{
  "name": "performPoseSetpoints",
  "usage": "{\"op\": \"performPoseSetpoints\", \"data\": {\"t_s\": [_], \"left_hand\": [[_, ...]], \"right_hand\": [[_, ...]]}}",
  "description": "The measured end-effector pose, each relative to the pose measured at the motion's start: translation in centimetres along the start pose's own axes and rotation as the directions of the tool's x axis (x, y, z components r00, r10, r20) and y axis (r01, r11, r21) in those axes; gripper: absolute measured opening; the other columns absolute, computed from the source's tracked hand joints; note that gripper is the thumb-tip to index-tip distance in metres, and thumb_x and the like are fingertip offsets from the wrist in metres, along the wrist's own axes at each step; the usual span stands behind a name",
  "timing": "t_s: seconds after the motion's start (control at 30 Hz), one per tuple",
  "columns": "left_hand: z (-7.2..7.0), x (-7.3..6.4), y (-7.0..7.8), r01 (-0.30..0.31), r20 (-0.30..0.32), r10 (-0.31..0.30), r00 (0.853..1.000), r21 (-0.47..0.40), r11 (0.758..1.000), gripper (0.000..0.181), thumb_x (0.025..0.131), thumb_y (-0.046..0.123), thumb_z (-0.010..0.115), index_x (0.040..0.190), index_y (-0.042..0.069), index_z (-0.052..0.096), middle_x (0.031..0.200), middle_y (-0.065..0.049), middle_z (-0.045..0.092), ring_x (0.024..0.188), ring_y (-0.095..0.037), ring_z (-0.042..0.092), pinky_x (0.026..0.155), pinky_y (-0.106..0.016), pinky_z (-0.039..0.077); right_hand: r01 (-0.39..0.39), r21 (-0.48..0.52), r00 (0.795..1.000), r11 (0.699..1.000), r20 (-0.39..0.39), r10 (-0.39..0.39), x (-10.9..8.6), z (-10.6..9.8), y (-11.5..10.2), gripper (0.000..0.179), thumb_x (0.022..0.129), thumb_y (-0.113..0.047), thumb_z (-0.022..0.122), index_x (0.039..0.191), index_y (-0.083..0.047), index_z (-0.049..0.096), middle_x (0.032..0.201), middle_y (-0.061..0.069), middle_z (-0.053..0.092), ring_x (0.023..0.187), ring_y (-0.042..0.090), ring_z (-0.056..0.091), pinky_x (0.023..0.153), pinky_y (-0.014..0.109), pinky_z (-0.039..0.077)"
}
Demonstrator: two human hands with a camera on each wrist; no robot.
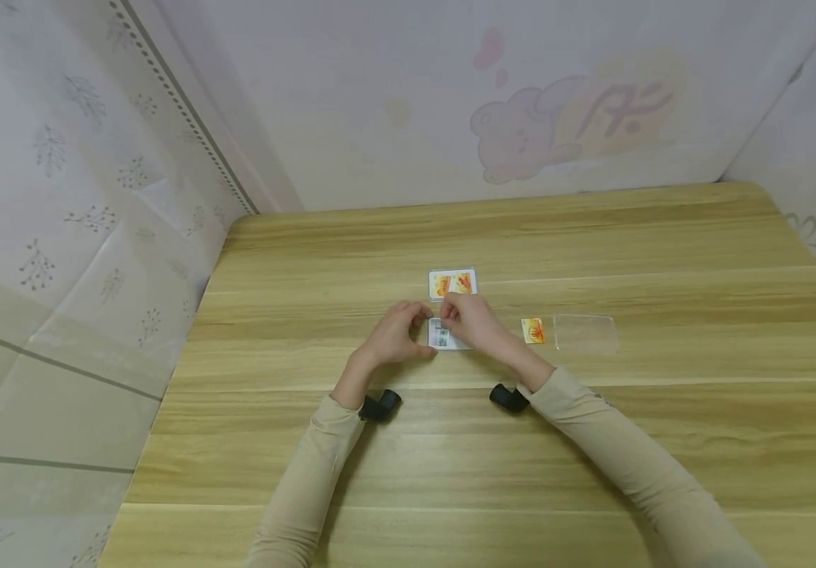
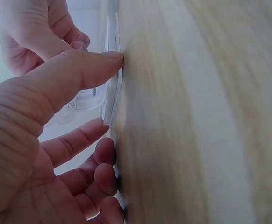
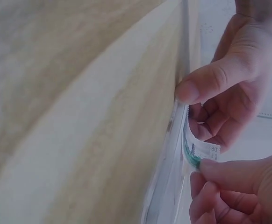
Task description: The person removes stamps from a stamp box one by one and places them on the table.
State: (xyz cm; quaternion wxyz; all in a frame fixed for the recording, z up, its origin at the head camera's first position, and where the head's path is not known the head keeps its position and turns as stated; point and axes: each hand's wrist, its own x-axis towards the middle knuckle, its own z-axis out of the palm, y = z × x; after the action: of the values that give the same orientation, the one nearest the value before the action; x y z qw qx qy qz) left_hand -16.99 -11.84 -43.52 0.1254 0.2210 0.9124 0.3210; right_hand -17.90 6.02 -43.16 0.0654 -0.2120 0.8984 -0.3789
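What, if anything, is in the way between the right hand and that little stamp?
Nothing visible: the right hand pinches the stamp directly. The left hand holds the white card by its edges, beside them, not between.

My long beige sleeves (image 1: 306,483), lightly wrinkled, cuffs (image 1: 338,415) ending behind my grip (image 1: 391,334), a rounded black camera (image 1: 382,405) beside each

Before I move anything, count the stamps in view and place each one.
4 visible: two orange stamps in the far clear holder, one loose orange stamp on the table, one green stamp pinched by the right hand. That hand may hide more.
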Motion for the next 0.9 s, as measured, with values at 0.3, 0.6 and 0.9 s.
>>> {"op": "performPoseSetpoints", "data": {"t_s": [0.3,0.6,0.9], "left_hand": [[-0.1,-0.1,0.2,0.005,0.012,-0.005,1.0,0.006,1.0,0.055,0.068,0.017,0.082,0.114,0.0,0.057,0.097,-0.01,0.053,0.093,-0.024,0.047,0.082,-0.035,0.04],[-0.1,0.0,0.1,0.0,0.002,0.0,1.0,0.0,1.0,0.053,0.067,0.014,0.082,0.113,0.001,0.058,0.095,-0.009,0.052,0.092,-0.023,0.045,0.08,-0.032,0.038],[0.0,0.0,0.1,0.01,0.005,-0.01,1.0,-0.001,1.0,0.053,0.068,0.014,0.082,0.113,0.001,0.058,0.096,-0.009,0.052,0.092,-0.023,0.045,0.08,-0.033,0.039]], "right_hand": [[-0.016,0.093,0.999,0.996,-0.036,0.019,-0.2,-0.5,0.4,0.004,0.085,0.002,0.062,0.085,0.005,0.065,0.08,0.013,0.064,0.075,0.023,0.058,0.069,0.031,0.049],[-0.073,0.151,0.995,0.986,-0.056,0.082,-0.3,-1.2,0.5,0.006,0.086,0.003,0.059,0.089,0.006,0.065,0.082,0.014,0.062,0.075,0.022,0.055,0.067,0.026,0.045],[-0.089,0.155,0.993,0.984,-0.065,0.1,-0.4,-1.5,0.7,0.007,0.086,0.003,0.059,0.089,0.005,0.065,0.081,0.014,0.062,0.073,0.022,0.055,0.066,0.026,0.044]]}}
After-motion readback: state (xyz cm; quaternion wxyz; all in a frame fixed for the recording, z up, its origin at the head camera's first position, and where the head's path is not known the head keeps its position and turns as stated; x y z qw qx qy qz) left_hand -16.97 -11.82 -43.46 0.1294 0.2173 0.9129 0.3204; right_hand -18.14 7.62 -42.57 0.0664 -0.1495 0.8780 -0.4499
